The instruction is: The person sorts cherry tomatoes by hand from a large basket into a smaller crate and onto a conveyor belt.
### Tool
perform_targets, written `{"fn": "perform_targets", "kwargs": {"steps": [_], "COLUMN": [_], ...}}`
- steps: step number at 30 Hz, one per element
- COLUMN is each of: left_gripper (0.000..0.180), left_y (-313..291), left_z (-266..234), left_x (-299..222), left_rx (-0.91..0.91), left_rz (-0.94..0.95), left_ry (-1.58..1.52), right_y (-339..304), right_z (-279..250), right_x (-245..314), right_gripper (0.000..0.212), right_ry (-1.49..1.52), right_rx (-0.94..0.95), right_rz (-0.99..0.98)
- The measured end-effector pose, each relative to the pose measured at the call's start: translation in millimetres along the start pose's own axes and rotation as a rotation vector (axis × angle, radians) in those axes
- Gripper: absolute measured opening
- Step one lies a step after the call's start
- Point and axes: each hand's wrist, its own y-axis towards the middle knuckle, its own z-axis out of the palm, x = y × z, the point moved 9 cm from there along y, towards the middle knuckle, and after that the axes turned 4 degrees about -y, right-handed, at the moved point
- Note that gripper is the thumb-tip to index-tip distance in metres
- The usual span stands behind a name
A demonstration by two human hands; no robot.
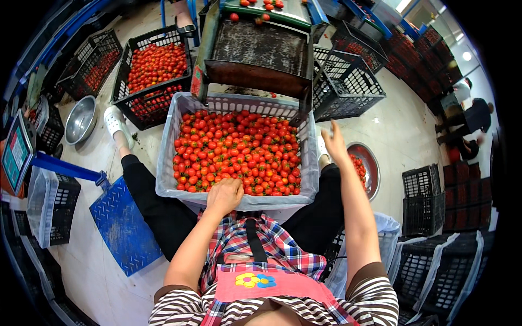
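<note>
At the near rim of a plastic-lined crate (310, 174), a worker's left hand (224, 194) rests knuckles up by red tomatoes (239, 146), fingers curled down; whether they pinch one cannot be told. The right hand (335, 144), slightly blurred, is raised just beyond the crate's right side, fingers spread and holding nothing. The tomatoes lie heaped inside the crate, set between the worker's black-trousered legs (157, 212). A metal chute (261, 46) reaches the crate's far edge, closing off that side. A black basket (356, 89) stands right of the chute; to its left, a black bin (142, 117) is loaded with more tomatoes. Outside the right leg sits a steel bowl (373, 165) with tomatoes, partly hidden by the right forearm (360, 225). A second bowl (81, 122) rests farther left. Near the left leg, a blue scale (128, 225) takes up floor space, its screen (16, 152) raised alongside. Stacked crates (424, 201) and other people (473, 117) appear at far right.
</note>
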Motion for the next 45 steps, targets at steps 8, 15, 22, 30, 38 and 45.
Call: {"fn": "perform_targets", "kwargs": {"steps": [8, 15, 22, 30, 38, 45], "left_gripper": [0.014, 0.037, 0.070, 0.049, 0.024, 0.015], "left_y": [-7, 1, 64, 71, 2, 2], "left_z": [-9, 44, 61, -5, -35, -32], "left_x": [5, 33, 28, 74, 35, 28], "left_rx": [-0.073, 0.634, 0.738, 0.115, -0.242, -0.238], "left_rz": [0.004, -0.309, -0.282, -0.337, -0.163, -0.126], "left_ry": [0.018, 0.021, 0.156, 0.068, 0.045, -0.008], "right_y": [-41, -37, -29, -31, -24, -9], "right_z": [45, 41, 49, 43, 115, 180], "right_x": [14, 30, 15, 18, 90, 59], "right_gripper": [0.060, 0.059, 0.059, 0.051, 0.029, 0.038], "right_ry": [-0.250, -0.330, -0.333, -0.328, -0.338, -0.418], "right_rx": [0.587, 0.614, 0.598, 0.529, 0.545, 0.253], "right_rz": [0.161, 0.153, 0.156, 0.137, -0.219, -0.292]}}
